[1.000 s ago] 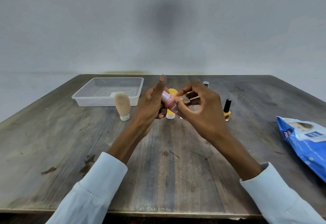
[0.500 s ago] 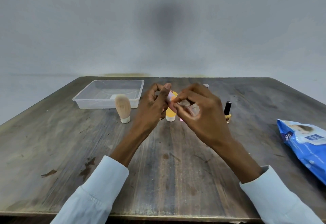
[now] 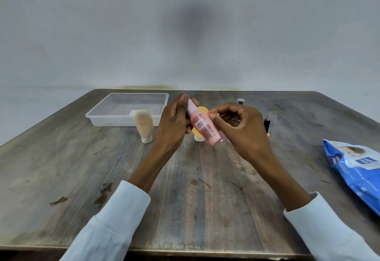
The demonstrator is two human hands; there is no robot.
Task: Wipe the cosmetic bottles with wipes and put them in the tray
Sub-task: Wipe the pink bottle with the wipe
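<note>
My left hand (image 3: 172, 121) grips a pink bottle (image 3: 202, 126) near its top and holds it tilted above the table's middle. My right hand (image 3: 244, 129) is curled at the bottle's lower end, with its fingertips pinched against it. A thin pale wipe (image 3: 229, 117) seems to lie between those fingers and is hard to make out. The clear plastic tray (image 3: 96, 114) stands at the back left with no bottles in it.
A beige bottle (image 3: 144, 124) stands upside down on its cap in front of the tray. A yellow bottle (image 3: 199, 137) stands behind the pink one. A black-capped nail polish (image 3: 267, 126) and a small dark bottle (image 3: 240, 101) stand right of my hands. A blue wipes pack (image 3: 357, 170) lies at the right edge.
My left hand has turned the pink bottle, so its printed label now faces me. My right fingers have slid down from the bottle's upper part to its lower end.
</note>
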